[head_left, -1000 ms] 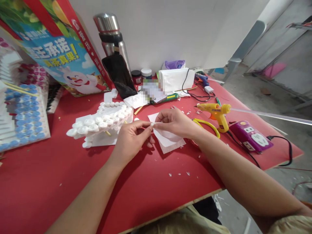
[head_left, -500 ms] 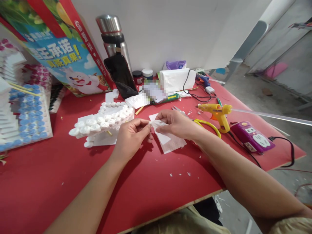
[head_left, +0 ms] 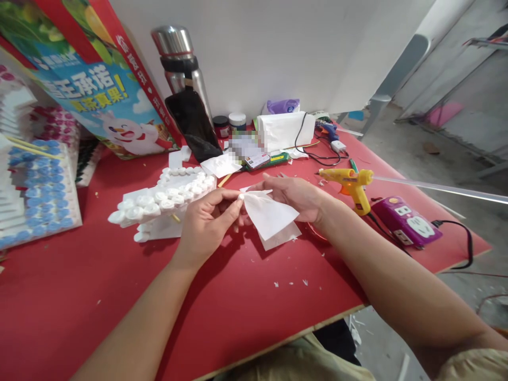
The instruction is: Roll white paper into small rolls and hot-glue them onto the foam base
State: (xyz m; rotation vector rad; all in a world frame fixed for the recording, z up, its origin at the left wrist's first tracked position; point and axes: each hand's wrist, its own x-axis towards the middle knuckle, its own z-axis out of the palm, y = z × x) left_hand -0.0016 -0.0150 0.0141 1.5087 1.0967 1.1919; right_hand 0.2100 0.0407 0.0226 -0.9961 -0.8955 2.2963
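My left hand (head_left: 208,222) pinches one corner of a thin white paper sheet (head_left: 270,211) between thumb and fingertips, where it looks gathered. The rest of the sheet flares out to the right. Behind it, my right hand (head_left: 299,196) reaches in and its fingers meet the gathered corner; the sheet partly hides them. Another white sheet (head_left: 281,238) shows on the table just beneath. Left of my hands stand white boards (head_left: 166,227) edged with rows of white rolled paper roses (head_left: 159,201).
On the red table (head_left: 238,307), a yellow glue gun (head_left: 349,182) with a clear stick lies right, beside a purple power socket (head_left: 407,222). Behind are a steel thermos (head_left: 174,47), a phone (head_left: 192,121) and small jars (head_left: 237,121). Blue-flowered boards (head_left: 43,196) and a printed bag (head_left: 99,95) stand left.
The sheet has swung open to the right and now covers part of my right hand, which has shifted behind it. My left hand keeps its pinch. The view has moved slightly.
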